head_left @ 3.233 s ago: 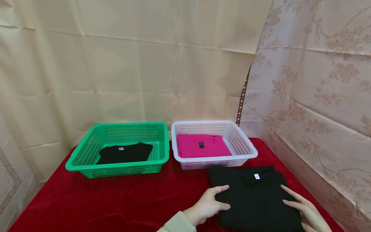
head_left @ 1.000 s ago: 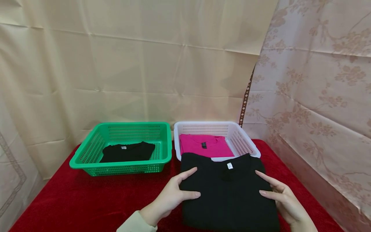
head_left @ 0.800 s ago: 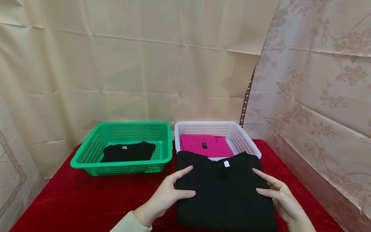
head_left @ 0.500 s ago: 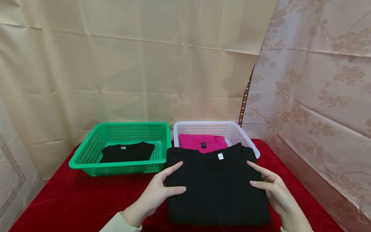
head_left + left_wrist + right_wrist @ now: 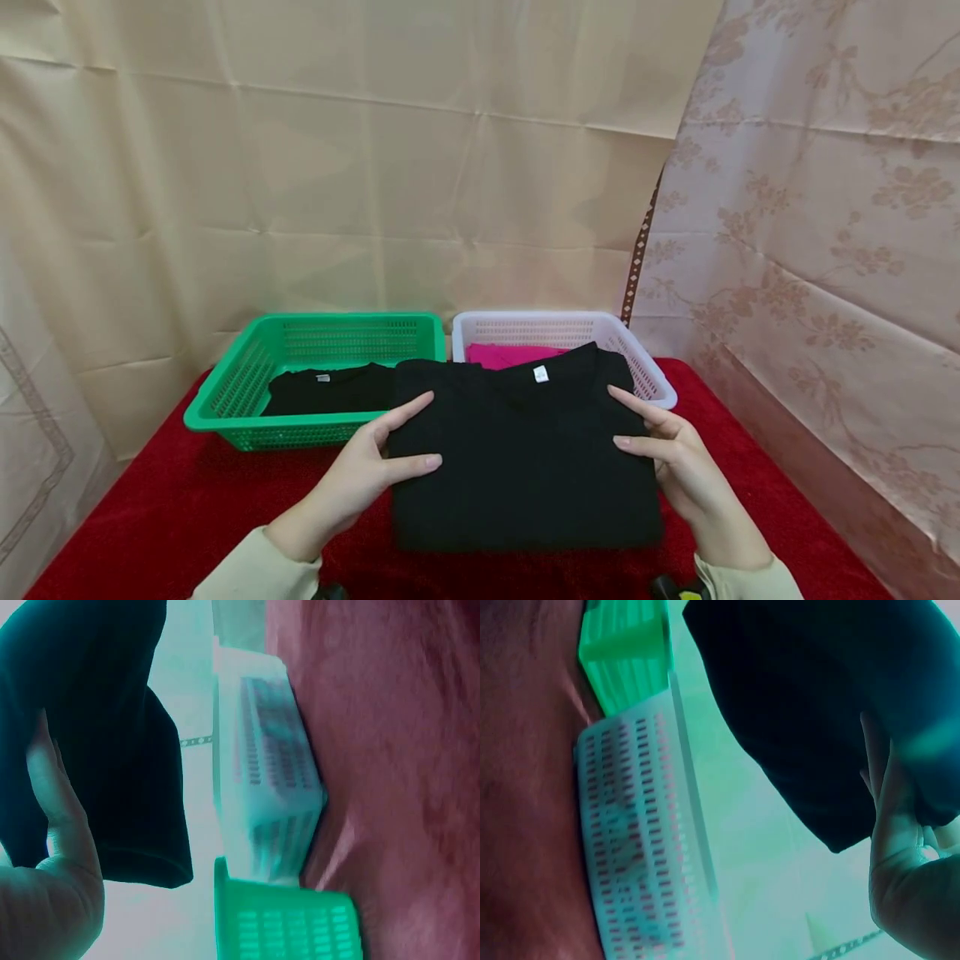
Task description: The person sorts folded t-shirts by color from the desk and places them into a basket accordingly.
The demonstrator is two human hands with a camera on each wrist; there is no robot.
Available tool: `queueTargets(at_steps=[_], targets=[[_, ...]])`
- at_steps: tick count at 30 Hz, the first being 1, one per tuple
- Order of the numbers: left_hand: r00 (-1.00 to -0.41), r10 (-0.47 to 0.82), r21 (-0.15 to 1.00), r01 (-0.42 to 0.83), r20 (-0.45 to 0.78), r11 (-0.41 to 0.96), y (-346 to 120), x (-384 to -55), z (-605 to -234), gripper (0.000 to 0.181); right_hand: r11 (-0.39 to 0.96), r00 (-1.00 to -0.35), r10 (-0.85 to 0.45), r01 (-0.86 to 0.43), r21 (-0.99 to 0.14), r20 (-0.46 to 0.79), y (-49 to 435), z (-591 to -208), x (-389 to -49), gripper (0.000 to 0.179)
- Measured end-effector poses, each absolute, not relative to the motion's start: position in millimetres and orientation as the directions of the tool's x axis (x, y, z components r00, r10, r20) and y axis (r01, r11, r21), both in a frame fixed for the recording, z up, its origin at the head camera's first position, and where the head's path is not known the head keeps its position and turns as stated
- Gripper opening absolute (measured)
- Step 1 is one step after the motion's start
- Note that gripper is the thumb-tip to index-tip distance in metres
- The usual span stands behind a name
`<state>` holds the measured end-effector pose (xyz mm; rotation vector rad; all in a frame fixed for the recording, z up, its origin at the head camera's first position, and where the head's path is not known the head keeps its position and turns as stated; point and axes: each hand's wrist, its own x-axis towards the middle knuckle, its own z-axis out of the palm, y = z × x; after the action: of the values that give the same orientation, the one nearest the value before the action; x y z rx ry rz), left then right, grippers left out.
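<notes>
A folded black T-shirt (image 5: 525,467) with a white neck label hangs in front of the baskets in the head view. My left hand (image 5: 360,467) grips its left edge, thumb and a finger on top and the other fingers hidden beneath. On the opposite edge my right hand (image 5: 678,458) holds it the same way. Both wrist views show the shirt (image 5: 97,750) raised off the table, its far part drooping past the fingers. It overlaps the green basket's (image 5: 300,427) right corner and much of the white basket (image 5: 654,385) in the head view.
Inside the green basket lies another folded black shirt (image 5: 315,396). A folded pink shirt (image 5: 506,355) lies in the white basket, partly hidden by the held one. Red cloth (image 5: 172,500) covers the table. Beige curtains (image 5: 337,167) hang behind, and a floral curtain (image 5: 840,250) borders the right.
Both hands have carried the black T-shirt from the table's right front leftward and upward. It now hides more of the white basket and the green basket's right corner. The baskets stay put.
</notes>
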<state>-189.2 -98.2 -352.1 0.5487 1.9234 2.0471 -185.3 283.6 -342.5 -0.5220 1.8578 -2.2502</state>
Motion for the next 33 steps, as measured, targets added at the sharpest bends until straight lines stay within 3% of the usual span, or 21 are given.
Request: queueTargets(at_steps=[11,23,33], targets=[[-0.918,0.394,0.999,0.050,0.039,0.020,-130.9,-194.4,-335.0,0.077,-0.126,-0.937,-0.337,-0.054,-0.990,0.094,247.3,-320.8,-206.0,0.052],[-0.938,0.335,0.976,0.153,0.094,0.153,-161.0,-196.5,-318.4,0.076,-0.017,-0.930,-0.364,-0.045,-0.999,0.048,212.7,-296.1,-230.1,0.063],[-0.954,0.294,0.969,0.130,0.065,0.210,-180.2,-206.2,-312.8,0.074,0.056,-0.924,-0.380,-0.061,-0.997,0.035,188.2,-284.2,-252.7,0.061]])
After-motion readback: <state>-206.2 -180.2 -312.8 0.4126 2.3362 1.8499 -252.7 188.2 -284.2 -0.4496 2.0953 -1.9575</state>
